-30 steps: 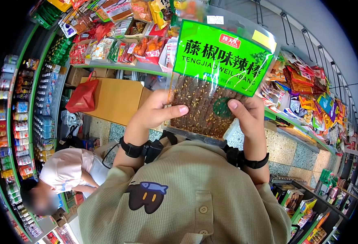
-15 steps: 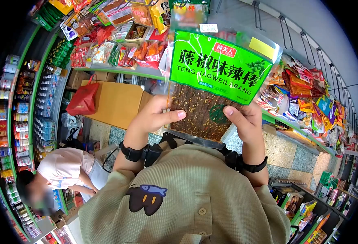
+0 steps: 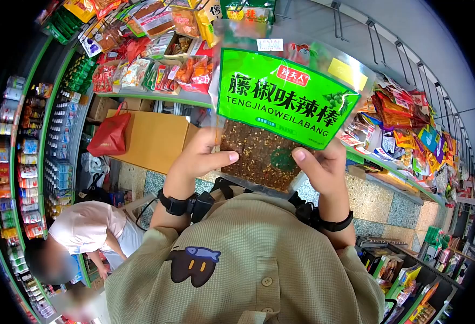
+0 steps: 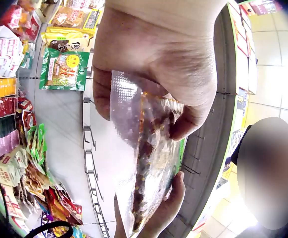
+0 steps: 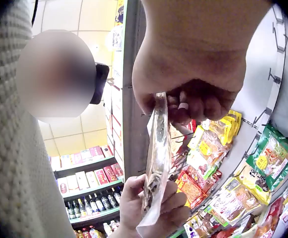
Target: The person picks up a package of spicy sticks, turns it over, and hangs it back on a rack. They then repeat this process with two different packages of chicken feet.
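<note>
Both hands hold a clear plastic snack packet [image 3: 262,148] with a bright green label, upright in front of the chest. Brown, seed-flecked strips show through its lower half. My left hand [image 3: 199,156] grips the packet's left edge, thumb on the front. On the opposite edge, my right hand [image 3: 326,164] pinches it, the thumb beside a dark green round mark. A white price sticker [image 3: 270,45] is at the top. In the left wrist view the packet [image 4: 151,148] appears edge-on, my left fingers partly behind it. The right wrist view shows its thin side [image 5: 159,144] below my right hand [image 5: 198,74].
Shelves of bagged snacks [image 3: 194,73] stand ahead, with metal hooks [image 3: 378,40] to the right. A red bag [image 3: 109,132] lies against a cardboard box [image 3: 148,132]. At the lower left a person in a pale shirt [image 3: 86,227] bends near bottle shelves [image 3: 59,146].
The packet has shifted down and slightly left in the head view, with both hands keeping their grip. The bending person's arm has moved lower.
</note>
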A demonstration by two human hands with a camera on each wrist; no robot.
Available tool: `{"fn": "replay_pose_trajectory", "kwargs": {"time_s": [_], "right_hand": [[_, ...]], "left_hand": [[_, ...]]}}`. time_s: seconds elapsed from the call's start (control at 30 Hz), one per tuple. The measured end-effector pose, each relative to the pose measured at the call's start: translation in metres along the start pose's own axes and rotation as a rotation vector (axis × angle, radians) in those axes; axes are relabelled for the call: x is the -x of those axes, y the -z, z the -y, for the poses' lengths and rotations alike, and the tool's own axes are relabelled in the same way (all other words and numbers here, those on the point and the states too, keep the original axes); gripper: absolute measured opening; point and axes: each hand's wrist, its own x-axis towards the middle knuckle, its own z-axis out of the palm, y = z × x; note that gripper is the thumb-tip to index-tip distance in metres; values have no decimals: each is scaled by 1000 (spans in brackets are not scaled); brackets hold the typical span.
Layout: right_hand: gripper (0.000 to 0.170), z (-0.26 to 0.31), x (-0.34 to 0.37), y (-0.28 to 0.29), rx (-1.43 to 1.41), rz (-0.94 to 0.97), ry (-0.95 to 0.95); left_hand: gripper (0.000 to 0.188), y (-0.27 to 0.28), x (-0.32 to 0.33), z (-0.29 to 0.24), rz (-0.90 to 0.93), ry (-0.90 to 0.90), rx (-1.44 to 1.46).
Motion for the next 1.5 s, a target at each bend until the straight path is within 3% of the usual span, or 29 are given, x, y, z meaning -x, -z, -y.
{"fn": "replay_pose_trajectory", "kwargs": {"time_s": [0.17,0.83,1.07,1.3,1.43,1.5], "right_hand": [[14,3,3,-1,9,-87,-34],[11,6,6,-6,-24,-85,-24],[12,4,7,-5,15,-122,-59],[30,1,5,0,-92,-68,-139],[21,-9,3,3,-27,24,-192],[20,-4,3,1,-171,53,-290]], "left_hand": [[19,5,2,2,50,35,-58],[25,0,7,-9,77,107,-1],[22,1,6,-2,53,37,-34],[22,-5,5,-1,-47,82,114],[21,-6,-8,-4,-88,80,179],[20,-10,-13,-12,-102,88,212]]}}
